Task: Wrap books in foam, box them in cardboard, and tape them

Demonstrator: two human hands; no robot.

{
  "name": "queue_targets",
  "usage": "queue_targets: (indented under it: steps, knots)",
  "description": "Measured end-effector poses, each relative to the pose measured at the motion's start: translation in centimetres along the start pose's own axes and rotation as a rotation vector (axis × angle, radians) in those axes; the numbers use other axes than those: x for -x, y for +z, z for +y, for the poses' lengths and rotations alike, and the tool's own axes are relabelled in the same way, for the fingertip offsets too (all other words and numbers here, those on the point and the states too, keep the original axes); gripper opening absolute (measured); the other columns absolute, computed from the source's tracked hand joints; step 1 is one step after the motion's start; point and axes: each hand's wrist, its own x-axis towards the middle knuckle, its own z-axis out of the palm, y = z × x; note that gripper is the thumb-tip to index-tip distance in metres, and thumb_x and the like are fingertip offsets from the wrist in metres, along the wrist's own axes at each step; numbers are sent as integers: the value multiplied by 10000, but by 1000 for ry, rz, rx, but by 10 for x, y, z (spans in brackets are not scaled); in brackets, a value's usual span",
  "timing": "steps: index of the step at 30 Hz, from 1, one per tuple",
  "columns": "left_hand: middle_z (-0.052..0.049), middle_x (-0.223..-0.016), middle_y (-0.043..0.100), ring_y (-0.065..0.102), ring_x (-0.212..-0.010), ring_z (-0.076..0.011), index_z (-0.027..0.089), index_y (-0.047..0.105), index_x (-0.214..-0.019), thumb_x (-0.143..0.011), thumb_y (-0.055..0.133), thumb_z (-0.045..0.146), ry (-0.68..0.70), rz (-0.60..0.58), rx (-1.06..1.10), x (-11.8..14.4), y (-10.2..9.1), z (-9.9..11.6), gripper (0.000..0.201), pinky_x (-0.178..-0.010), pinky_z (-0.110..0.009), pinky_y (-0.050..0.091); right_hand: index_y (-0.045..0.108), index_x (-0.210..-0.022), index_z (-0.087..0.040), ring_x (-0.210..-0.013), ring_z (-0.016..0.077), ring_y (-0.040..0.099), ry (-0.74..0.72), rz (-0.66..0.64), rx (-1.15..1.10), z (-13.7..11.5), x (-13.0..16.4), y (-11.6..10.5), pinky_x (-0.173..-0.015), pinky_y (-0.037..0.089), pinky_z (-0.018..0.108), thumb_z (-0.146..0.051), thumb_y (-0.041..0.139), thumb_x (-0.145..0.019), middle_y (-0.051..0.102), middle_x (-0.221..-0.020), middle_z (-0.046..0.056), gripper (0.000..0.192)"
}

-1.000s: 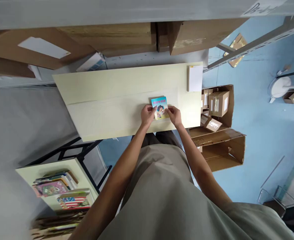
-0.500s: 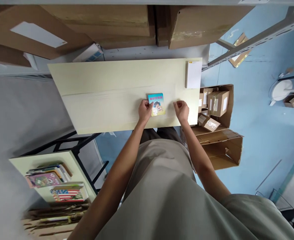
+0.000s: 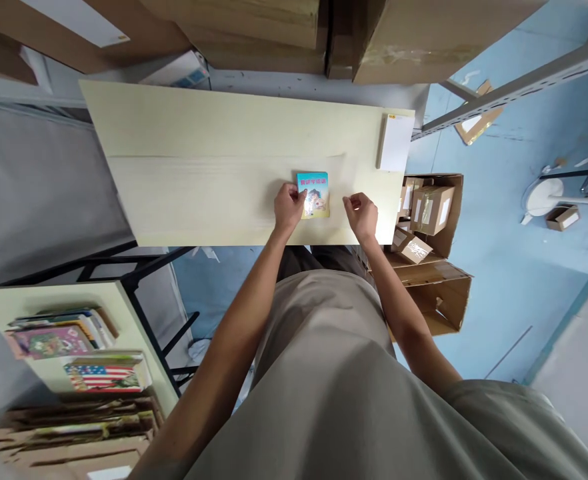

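Note:
A small book (image 3: 315, 203) with a blue and yellow cover, pink lettering and a cartoon figure lies over the pale table (image 3: 224, 123). My left hand (image 3: 289, 208) grips its left edge, thumb on the cover. Under and around the book stretches a thin see-through sheet (image 3: 199, 193), running far to the left. To the right of the book, my right hand (image 3: 362, 217) is closed in a pinch at the right edge of this sheet. What lies between those fingertips is too fine to see clearly.
A white box (image 3: 395, 143) sits at the table's back right corner. Large cartons (image 3: 254, 33) fill the shelf behind. On the right an open carton (image 3: 451, 220) holds smaller boxes. Stacked books (image 3: 57, 341) and flattened cardboard (image 3: 74, 433) are at lower left.
The view has shifted and tilted slightly, so the table appears higher at its left. Both hands keep nearly the same places around the book, with the right one slightly nearer.

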Motion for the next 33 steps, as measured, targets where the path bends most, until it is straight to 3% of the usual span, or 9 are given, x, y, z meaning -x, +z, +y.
queue_targets:
  steps: [4, 9, 16, 19, 22, 27, 29, 33]
  knots:
    - [-74, -1045, 792, 751, -957, -234, 230, 691, -1017, -970, 746, 214, 10, 24, -42, 3, -2, 1, 74, -1027, -393, 592, 688, -993, -243, -893, 242, 757, -111, -95, 4, -27, 3, 19, -872, 585, 374, -548, 618, -1123, 811, -965, 82, 338]
    - [-88, -1135, 817, 762, -1054, -240, 241, 726, -1084, -1043, 662, 235, -11, 9, 14, 6, -8, -1, 76, -1066, -391, 595, 673, -977, -242, -966, 235, 734, -177, -195, 100, -54, -2, 57, -905, 587, 370, -363, 670, -1110, 789, -1079, 85, 180]
    - [-114, -1161, 750, 751, -1108, -263, 237, 702, -1107, -1024, 798, 305, -2, 68, -18, 16, -4, 5, 144, -1094, -414, 597, 707, -1033, -234, -1113, 284, 730, -192, -256, 170, -54, -8, 89, -996, 620, 437, -248, 616, -1100, 776, -1173, 118, 115]
    - [-114, -1166, 727, 743, -1132, -275, 240, 666, -1083, -1024, 780, 249, -44, 106, -48, 16, 0, 9, 128, -1105, -433, 586, 737, -1118, -233, -1204, 312, 717, -268, -294, 146, -46, -7, 85, -1056, 631, 474, -230, 713, -1006, 772, -1232, 132, 115]
    - [-104, -1147, 728, 740, -1088, -264, 241, 654, -1053, -1018, 770, 212, -43, 113, -55, 14, 1, 11, 125, -1101, -425, 580, 756, -1147, -241, -1128, 286, 747, -299, -353, 47, -35, -11, 68, -1036, 654, 460, -305, 742, -1001, 787, -1230, 120, 160]
    - [-99, -1138, 747, 743, -1036, -254, 241, 671, -1041, -1039, 736, 201, -30, 111, -58, 15, 0, 10, 77, -1084, -406, 581, 743, -1257, -215, -1048, 282, 788, -97, -157, -21, -21, -34, 39, -987, 657, 465, -493, 700, -1054, 825, -1232, 151, 347]
    - [-105, -1149, 755, 752, -1053, -255, 237, 685, -1049, -1047, 720, 194, -35, 114, -61, 16, 1, 11, 56, -1083, -398, 578, 754, -1204, -203, -1020, 292, 791, -31, -158, -19, -24, -44, 38, -980, 646, 470, -516, 707, -1044, 841, -1151, 149, 355]
    - [-97, -1125, 778, 768, -1054, -251, 234, 702, -1060, -1052, 720, 188, -33, 110, -65, 15, -2, 14, 50, -1077, -401, 580, 711, -866, -225, -886, 259, 737, 43, -188, 32, -42, -58, 48, -878, 597, 404, -505, 664, -1073, 791, -912, 98, 351]
